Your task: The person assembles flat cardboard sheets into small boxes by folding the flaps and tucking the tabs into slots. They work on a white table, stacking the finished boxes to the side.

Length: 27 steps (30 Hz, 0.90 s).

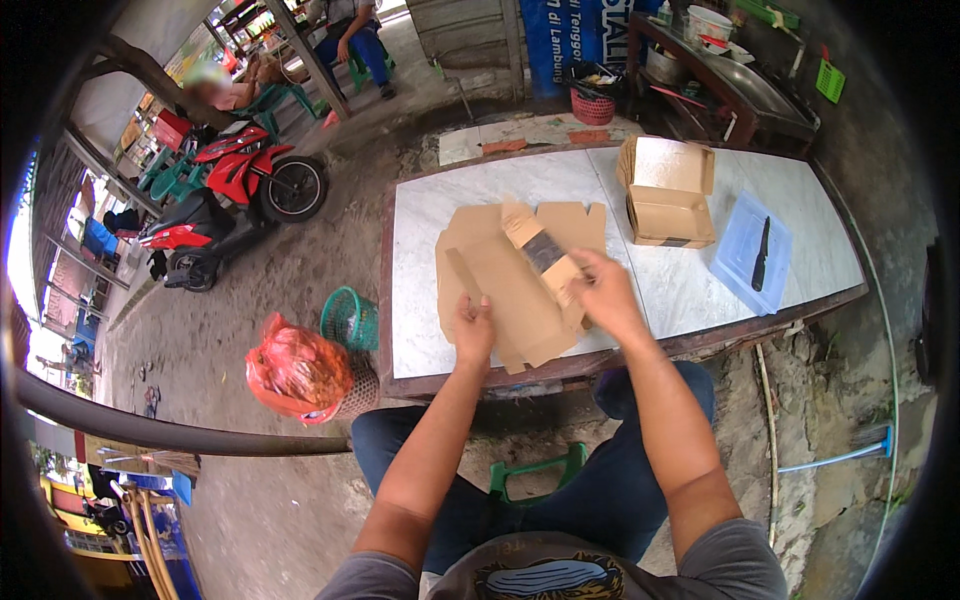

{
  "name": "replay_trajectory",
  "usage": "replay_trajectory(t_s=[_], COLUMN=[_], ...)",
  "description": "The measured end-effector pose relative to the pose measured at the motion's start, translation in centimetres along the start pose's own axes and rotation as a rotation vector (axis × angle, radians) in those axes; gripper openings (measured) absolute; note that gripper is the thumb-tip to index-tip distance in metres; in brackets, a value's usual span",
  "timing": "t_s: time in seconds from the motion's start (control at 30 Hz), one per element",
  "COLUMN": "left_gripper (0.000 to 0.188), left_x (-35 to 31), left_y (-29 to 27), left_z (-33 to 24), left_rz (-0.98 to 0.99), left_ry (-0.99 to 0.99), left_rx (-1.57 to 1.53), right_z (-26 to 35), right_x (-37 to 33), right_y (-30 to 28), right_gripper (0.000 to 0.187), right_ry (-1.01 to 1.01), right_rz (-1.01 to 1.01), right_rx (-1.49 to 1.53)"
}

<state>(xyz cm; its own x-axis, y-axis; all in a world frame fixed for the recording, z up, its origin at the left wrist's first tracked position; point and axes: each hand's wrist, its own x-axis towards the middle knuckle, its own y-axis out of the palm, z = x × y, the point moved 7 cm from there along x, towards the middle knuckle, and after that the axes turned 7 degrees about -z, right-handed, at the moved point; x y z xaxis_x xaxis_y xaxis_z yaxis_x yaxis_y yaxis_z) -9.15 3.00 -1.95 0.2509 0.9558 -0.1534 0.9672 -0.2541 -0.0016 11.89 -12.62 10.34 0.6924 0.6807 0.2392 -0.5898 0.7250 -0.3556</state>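
A flat, partly folded brown cardboard box blank (510,270) lies on the white tabletop in front of me. My left hand (474,328) pinches its near left side, beside a narrow flap that stands up. My right hand (603,292) grips the near end of a long side strip bearing a dark printed panel, lifted at a slant from the sheet. This strip is somewhat blurred. Beyond my right hand stands a formed cardboard box (672,218) with its lid raised. Right of it, a black-handled knife (761,255) rests on a translucent blue plastic container (735,240).
The marble-topped table (420,340) has a dark raised edge. Left of it are a green basket (350,318) and a red plastic bag (295,368). A green stool (540,470) is beneath me. Farther off are a red motorbike (230,200), a metal sink (745,80) and seated people.
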Motion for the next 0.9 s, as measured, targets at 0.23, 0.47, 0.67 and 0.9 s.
replay_trajectory(t_s=[0.23,0.47,0.67,0.9], left_gripper=[0.059,0.053,0.051,0.042], left_x=[-0.6,2.3,7.4,8.5], left_y=[-2.1,-2.5,-2.5,2.9], left_z=[-4.5,-6.8,-10.3,-10.9], left_rz=[-0.017,0.076,0.427,0.556], left_ry=[0.172,0.393,0.499,0.467], left_rx=[0.485,0.581,0.757,0.911], right_z=[3.6,5.1,3.6,-3.1], right_x=[0.5,-3.7,0.7,5.5], right_y=[-6.1,3.4,2.8,4.8], right_gripper=[0.046,0.045,0.047,0.047], right_ry=[-0.12,-0.661,-0.265,-0.027], right_rz=[-0.329,0.165,0.328,0.18], right_rx=[-0.639,-0.705,-0.563,-0.428])
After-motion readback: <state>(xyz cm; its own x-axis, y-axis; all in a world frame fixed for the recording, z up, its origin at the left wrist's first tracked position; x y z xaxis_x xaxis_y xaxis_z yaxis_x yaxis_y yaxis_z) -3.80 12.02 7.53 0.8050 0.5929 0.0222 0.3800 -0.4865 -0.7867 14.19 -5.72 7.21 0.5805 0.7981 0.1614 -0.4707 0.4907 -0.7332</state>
